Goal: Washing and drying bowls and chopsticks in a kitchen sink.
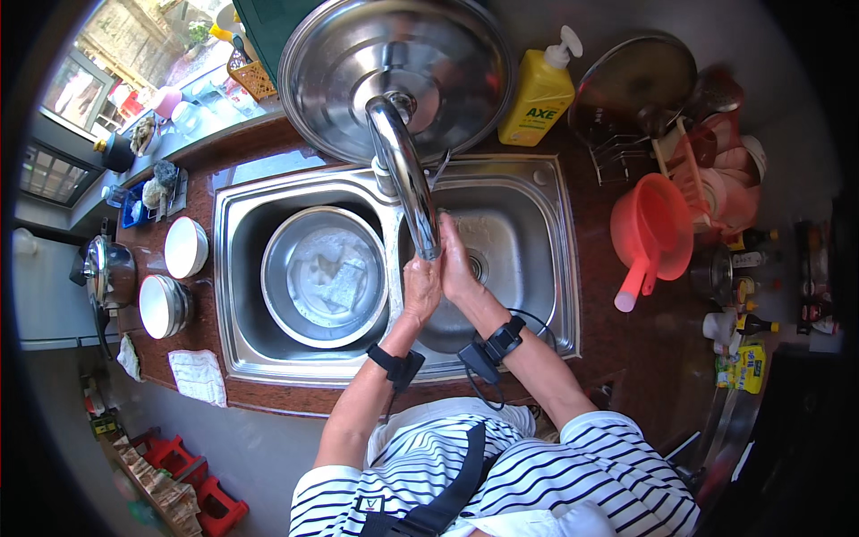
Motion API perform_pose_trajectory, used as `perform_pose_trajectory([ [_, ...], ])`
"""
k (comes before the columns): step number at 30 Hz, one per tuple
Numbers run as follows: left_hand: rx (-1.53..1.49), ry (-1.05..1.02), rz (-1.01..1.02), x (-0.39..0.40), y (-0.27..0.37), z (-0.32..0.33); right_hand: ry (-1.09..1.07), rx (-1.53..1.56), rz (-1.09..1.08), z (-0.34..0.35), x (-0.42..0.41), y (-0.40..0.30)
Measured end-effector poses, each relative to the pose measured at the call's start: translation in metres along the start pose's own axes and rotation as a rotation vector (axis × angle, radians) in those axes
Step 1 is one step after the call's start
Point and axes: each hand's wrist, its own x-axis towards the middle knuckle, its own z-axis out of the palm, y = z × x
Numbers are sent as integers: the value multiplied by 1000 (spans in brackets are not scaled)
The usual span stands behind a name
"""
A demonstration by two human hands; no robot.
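My left hand point(423, 290) and my right hand point(458, 262) meet under the spout of a chrome faucet point(411, 181), over the divider and right bowl of a steel double sink point(567, 268). The right hand is held flat, its fingers stretched away from me beside the left. The spout hides much of the left fingers, and nothing shows in either hand. To the left, a round metal basin point(268, 302) sits in the left sink bowl. Cloudy water and a pale, crumpled cloth or sheet point(343, 285) appear inside it.
A large steel lid point(322, 80) stands behind the faucet, beside a yellow AXE pump bottle point(537, 101). On the right is a red plastic dipper point(637, 235). White bowls point(186, 248) and a folded cloth point(196, 377) lie left of the sink, near a pot point(114, 272).
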Motion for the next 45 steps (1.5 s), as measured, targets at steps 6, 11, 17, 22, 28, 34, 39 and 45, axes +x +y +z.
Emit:
perform_pose_trajectory([
  [6, -205, 181, 48, 8, -20, -25, -234, -642, -120, 4, -23, 12],
  [11, -911, 240, -157, 11, 22, -41, -300, -1302, -289, 1, -37, 7],
  [17, -966, 180, -189, 17, 25, -57, -269, -1340, -388, 4, -42, 0],
  [22, -980, 184, -129, 23, 24, -73, -382, -984, 246, -28, -50, -26],
  [28, -814, -129, -86, 16, 41, -56, -338, -456, 637, -47, -60, -33],
  [34, -618, -332, -154, 16, 54, -53, -393, -522, 528, -66, -58, -26],
  [39, -565, -286, -58, 11, 45, -30, -336, -581, 438, -53, -57, -14],
  [45, -156, -192, 48, 6, 32, -28, -277, -332, 485, -37, -54, -13],
])
